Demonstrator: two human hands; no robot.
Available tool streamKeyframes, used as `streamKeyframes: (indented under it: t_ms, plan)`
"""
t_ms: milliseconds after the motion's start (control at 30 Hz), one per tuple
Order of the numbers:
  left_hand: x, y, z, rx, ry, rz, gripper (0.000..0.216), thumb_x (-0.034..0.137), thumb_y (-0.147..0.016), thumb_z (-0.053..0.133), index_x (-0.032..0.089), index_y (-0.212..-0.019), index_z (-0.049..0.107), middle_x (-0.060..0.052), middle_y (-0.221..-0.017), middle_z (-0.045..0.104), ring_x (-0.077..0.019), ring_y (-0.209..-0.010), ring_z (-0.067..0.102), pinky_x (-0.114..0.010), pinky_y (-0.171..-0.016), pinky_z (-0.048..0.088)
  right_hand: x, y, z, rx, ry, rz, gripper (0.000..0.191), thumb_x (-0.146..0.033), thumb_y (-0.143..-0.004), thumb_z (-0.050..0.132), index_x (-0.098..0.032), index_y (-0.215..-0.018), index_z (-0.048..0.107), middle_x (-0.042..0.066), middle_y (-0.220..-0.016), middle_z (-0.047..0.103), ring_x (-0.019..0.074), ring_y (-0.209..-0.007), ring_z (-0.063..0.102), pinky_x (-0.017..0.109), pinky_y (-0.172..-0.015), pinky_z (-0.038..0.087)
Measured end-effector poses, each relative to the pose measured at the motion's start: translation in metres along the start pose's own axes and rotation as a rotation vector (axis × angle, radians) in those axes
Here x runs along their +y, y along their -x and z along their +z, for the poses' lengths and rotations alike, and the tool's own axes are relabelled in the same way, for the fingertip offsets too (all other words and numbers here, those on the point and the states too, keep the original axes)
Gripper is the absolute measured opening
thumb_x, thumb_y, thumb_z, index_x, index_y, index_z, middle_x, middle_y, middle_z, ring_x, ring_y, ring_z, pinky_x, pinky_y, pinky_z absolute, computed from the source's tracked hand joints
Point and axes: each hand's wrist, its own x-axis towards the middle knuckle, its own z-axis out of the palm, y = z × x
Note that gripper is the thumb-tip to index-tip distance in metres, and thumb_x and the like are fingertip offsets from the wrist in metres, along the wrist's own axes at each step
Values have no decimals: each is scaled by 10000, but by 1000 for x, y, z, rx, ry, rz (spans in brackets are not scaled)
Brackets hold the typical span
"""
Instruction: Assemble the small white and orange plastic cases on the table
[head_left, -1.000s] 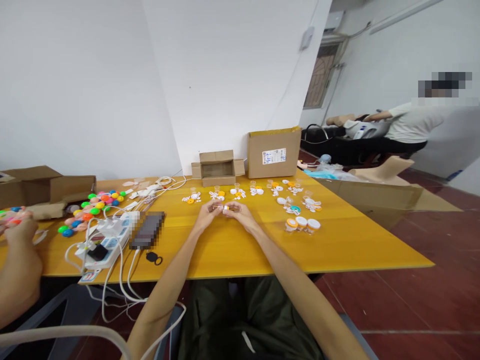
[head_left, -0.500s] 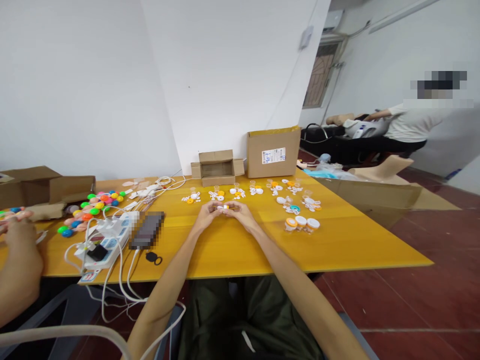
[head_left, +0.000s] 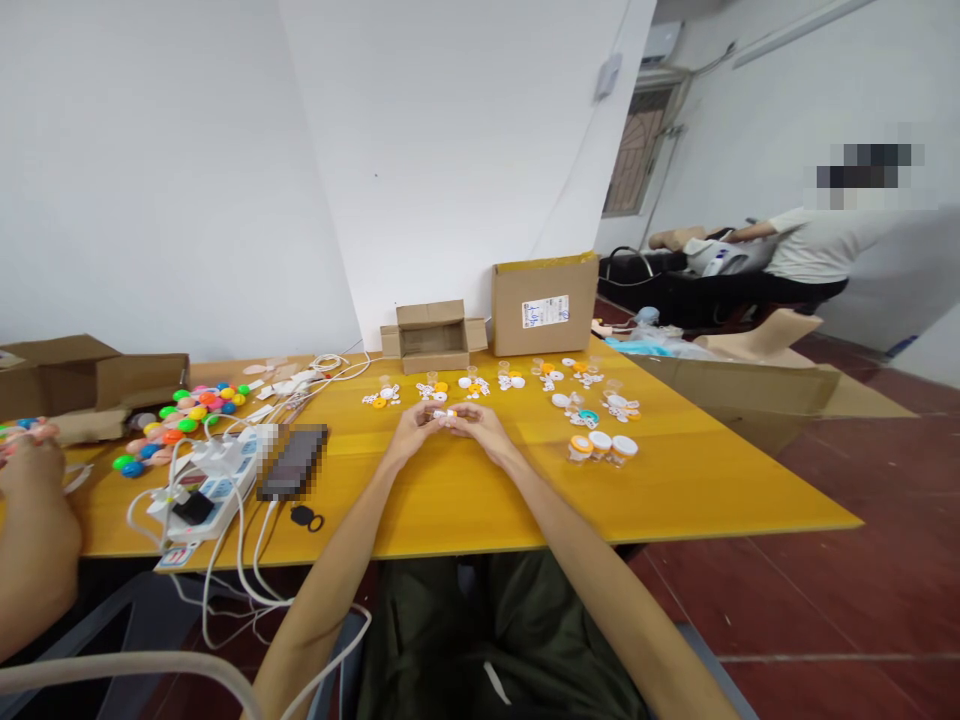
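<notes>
Vial (head_left: 447,412) held just above the desk (head_left: 675,480), near its middle, both grips pinching it: left hand (head_left: 412,435) and right hand (head_left: 480,428), fingertips meeting. Step judged: closing it, which calls for square, gentle pressure.

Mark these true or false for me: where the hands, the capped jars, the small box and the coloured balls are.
1. The left hand and right hand meet around a small piece above the yellow table. True.
2. The three capped jars stand left of both hands. False: they stand to the right of the right hand.
3. The small cardboard box by the wall has its flaps open. True.
4. The coloured balls lie inside the small cardboard box. False: they lie on the table at far left, near the power strip.
</notes>
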Motion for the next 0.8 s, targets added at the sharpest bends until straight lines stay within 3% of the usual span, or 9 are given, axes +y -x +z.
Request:
streamKeyframes:
  t_ms: [200,433,667,800]
  plan:
    - [-2,-1,4,32,37,-24,509,315,-618,873,197,-1068,667,-47,-987,721,-193,-923,669,-324,-856,527,10,-6,-6,-41,-61,17,369,-351,-520,929,-207,-776,705,16,-836,739,185,-816,707,373,-838,614]
    - [5,0,7,35,-110,14,317,292,-579,870,174,-810,688,-15,-837,705,-196,-871,636,-290,-789,500,15,-8,-9,-60,-105,83,343,-325,-625,903,-227,-820,639,-2,-809,728,154,-728,712,361,-800,629]
    - [12,3,11,29,-75,30,333,296,-584,864,172,-859,724,-15,-809,724,-188,-805,648,-295,-781,503,15,-4,-5,-121,-104,95,336,-347,-700,859,-238,-833,571,-9,-835,721,153,-740,721,398,-836,621]
    - [5,1,8,45,-54,27,286,308,-599,849,162,-804,711,-13,-776,711,-184,-787,643,-286,-759,501,18,-5,-4,-110,25,36,335,-426,-727,817,-240,-854,569,-6,-745,697,177,-730,718,377,-765,619]
